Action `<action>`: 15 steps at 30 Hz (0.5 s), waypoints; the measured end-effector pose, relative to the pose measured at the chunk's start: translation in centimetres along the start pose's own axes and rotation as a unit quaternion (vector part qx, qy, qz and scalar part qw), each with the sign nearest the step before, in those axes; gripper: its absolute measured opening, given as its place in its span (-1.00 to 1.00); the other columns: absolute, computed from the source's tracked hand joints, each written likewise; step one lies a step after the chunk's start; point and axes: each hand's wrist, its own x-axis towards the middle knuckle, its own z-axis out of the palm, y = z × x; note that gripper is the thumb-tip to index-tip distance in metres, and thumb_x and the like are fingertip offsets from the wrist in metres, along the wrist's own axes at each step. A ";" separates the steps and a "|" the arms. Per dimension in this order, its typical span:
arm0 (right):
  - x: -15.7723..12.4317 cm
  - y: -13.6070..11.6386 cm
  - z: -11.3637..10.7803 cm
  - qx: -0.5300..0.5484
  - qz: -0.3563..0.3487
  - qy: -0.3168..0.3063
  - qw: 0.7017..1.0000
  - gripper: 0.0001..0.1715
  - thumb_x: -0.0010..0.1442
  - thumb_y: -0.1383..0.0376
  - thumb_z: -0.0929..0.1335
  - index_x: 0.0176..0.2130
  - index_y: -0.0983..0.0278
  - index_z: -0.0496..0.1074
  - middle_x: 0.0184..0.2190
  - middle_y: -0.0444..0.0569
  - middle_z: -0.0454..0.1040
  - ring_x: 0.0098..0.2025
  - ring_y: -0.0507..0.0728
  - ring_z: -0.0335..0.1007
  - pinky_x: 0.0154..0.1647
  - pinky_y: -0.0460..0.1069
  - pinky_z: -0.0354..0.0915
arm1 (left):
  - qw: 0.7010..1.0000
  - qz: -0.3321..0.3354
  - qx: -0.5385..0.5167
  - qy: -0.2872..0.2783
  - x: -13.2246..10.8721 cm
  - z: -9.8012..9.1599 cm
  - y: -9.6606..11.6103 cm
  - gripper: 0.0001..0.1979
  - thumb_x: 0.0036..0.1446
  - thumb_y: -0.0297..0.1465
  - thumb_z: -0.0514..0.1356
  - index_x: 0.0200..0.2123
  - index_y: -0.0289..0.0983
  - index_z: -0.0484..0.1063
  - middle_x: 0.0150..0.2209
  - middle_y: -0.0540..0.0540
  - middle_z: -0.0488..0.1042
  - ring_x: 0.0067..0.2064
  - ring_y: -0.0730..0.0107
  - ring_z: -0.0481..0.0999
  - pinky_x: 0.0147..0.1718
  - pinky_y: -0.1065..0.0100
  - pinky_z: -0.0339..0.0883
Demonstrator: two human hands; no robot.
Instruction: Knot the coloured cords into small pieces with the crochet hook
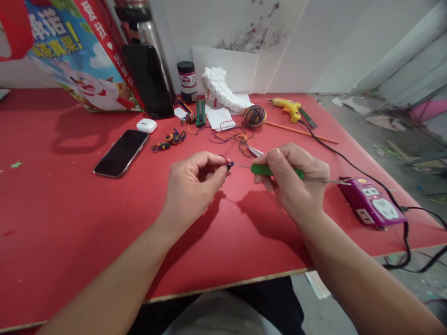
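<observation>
Between thumb and fingers, my left hand [197, 184] pinches a small dark piece of yarn work [229, 166]. My right hand [295, 179] is closed around the green handle of a crochet hook [261, 170], whose thin metal shaft points left and reaches the yarn work. A second metal shaft sticks out of the handle to the right. Loose multicoloured yarn [235, 136] runs from a yarn ball [254, 116] behind the hands. Scissors [256, 151] lie just beyond my right hand, their handles hidden by it.
On the red table [70, 242] are a flat phone [122, 153], an earbud case [146, 125], knotted yarn [169, 141], a green cutter [200, 113] and a yellow glue gun [286, 108]. A purple power socket [372, 201] with black cables sits right. A standing phone [148, 81] leans at the back.
</observation>
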 end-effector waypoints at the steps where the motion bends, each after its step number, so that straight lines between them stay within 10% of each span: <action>1: -0.1 -0.1 0.0 -0.013 -0.011 -0.001 1.000 -0.60 0.39 0.00 0.45 -0.37 0.19 0.58 -0.57 -0.12 0.53 -0.62 -0.01 0.28 -0.60 -0.04 0.24 | 1.000 -0.004 -0.006 -0.001 0.1 0.0 0.0 -0.92 0.05 -0.41 0.47 -0.36 -0.24 0.67 -0.39 -0.07 0.68 -0.31 0.33 0.65 -0.31 0.39 0.49; 15: -0.2 0.6 0.9 0.047 -0.033 0.008 0.998 -0.61 0.38 0.00 0.47 -0.35 0.22 0.58 -0.57 -0.12 0.56 -0.66 -0.01 0.33 -0.66 -0.07 0.24 | 0.979 -0.105 -0.176 -0.022 0.8 -0.2 -0.4 -0.86 -0.11 -0.45 0.52 -0.43 -0.30 0.66 -0.45 -0.09 0.69 -0.35 0.34 0.71 -0.43 0.48 0.52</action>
